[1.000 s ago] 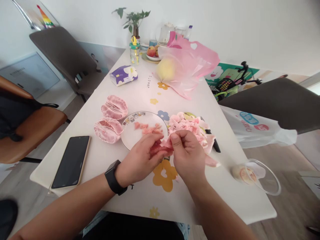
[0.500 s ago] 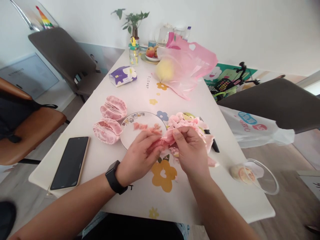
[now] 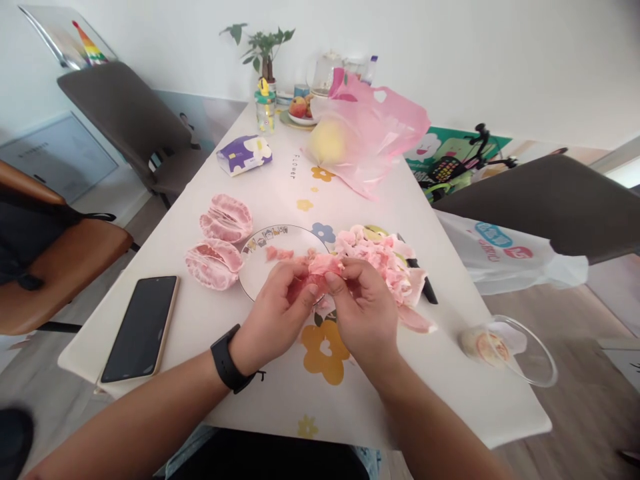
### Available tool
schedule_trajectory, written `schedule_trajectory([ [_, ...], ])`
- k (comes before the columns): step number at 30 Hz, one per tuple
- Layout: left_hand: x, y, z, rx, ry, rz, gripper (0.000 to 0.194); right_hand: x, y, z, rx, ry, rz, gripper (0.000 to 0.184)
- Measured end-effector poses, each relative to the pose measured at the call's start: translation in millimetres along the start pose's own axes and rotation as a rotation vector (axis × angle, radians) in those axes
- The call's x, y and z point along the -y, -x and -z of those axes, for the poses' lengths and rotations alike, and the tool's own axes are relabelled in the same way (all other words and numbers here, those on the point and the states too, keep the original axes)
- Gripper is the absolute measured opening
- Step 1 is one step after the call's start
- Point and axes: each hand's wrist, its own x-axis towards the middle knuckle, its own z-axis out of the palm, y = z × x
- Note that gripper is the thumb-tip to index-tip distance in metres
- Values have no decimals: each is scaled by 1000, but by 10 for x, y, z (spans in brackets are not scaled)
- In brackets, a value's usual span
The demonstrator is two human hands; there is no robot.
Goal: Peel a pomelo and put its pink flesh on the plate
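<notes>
Between my two hands is a pink pomelo segment (image 3: 323, 268), its fingers-side partly hidden. My left hand (image 3: 280, 303), with a black watch on the wrist, grips it from the left. My right hand (image 3: 365, 303) pinches its right side between thumb and fingers. Just behind them a white plate (image 3: 255, 267) with a printed rim holds small pieces of pink pulp (image 3: 279, 253). Two peeled pomelo chunks (image 3: 226, 217) lie left of the plate. A heap of pink-white peel and membrane (image 3: 383, 260) sits to the right, with a black handle (image 3: 430, 291) sticking out beside it.
A phone (image 3: 141, 328) lies at the left front edge. A clear plastic cup (image 3: 500, 348) rests on its side at the right edge. Farther back are a tissue pack (image 3: 245, 155), a pink plastic bag (image 3: 375, 133) with a yellow fruit, a jar (image 3: 265, 112) and a potted plant (image 3: 267, 53).
My right hand has moved left, closer to my left hand, and the pomelo segment is now gripped between both. The strip of membrane stretched toward the heap no longer shows.
</notes>
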Motion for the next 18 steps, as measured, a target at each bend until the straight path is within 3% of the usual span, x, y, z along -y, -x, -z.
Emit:
schedule_trajectory([
  [3,-19,2,-4,-4,-20,11,23,2,8,0,-27,87,49,19],
  [7,-43,-13,11,0,-67,-28,18,29,-33,31,-12,34,-89,20],
  [12,-59,-20,24,-9,-115,-102,14,-4,-73,52,18,-219,-278,26],
  [18,-56,-12,35,2,-110,-133,15,-101,-108,66,82,-504,-366,29],
])
